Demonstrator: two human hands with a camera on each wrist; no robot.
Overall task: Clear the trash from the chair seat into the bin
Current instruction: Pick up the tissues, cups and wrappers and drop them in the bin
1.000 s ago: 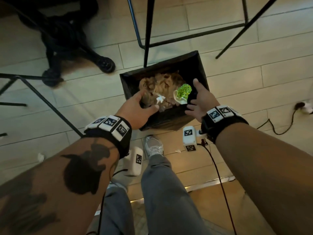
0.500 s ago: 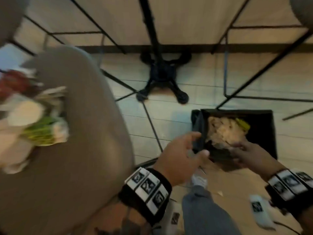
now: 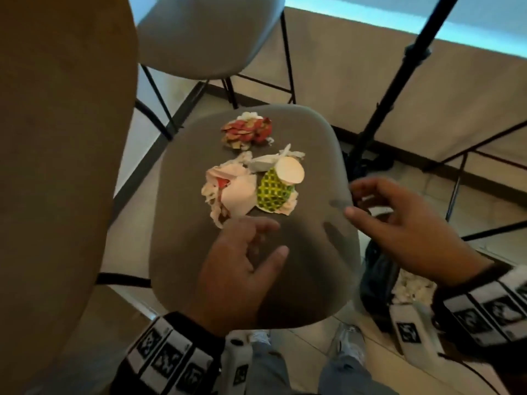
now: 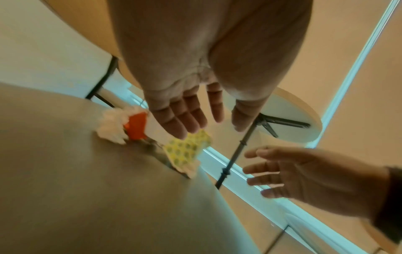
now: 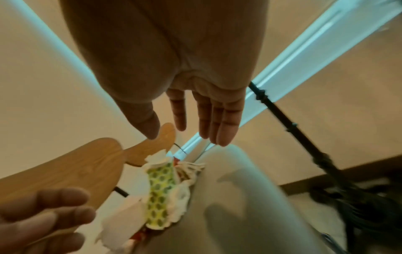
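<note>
Both our hands have left the bin (image 3: 379, 283) and hang open, empty, over the chair seat (image 3: 299, 280): left hand (image 3: 236, 269), right hand (image 3: 405, 229). Trash (image 3: 251, 183) lies just past our fingertips; only the left wrist view shows our palms.

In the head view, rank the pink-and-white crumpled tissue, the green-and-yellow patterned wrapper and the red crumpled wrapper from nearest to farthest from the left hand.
1. Pink-and-white crumpled tissue: just beyond the left hand, on the seat's left side.
2. Green-and-yellow patterned wrapper: beside the tissue, to its right.
3. Red crumpled wrapper: at the far back of the chair seat.
</note>
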